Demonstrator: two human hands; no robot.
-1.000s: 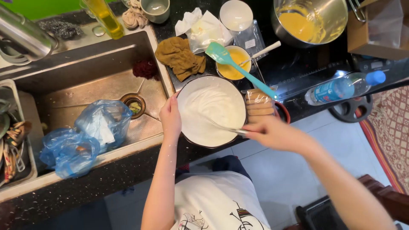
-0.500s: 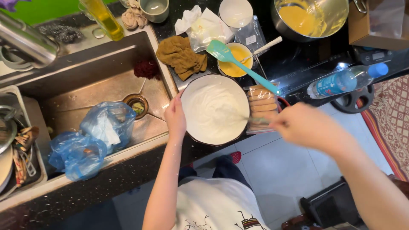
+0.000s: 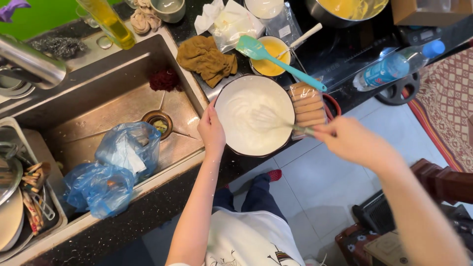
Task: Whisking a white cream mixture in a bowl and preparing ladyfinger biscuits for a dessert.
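- Whipped cream fills the white bowl (image 3: pixel 254 115) at the counter edge, beside the sink (image 3: pixel 123 98); our whisk (image 3: pixel 276 121) has swung from the right rim toward the centre.
- Left hand (image 3: pixel 212 129) stays cupped on the rim.
- Right hand (image 3: pixel 352 140), fingers curled, grips the handle.

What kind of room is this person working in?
Most likely a home kitchen. A steel sink is set into a dark counter, the left hand steadies a bowl of white cream while the right hand whisks, and a pan of yellow batter sits nearby.
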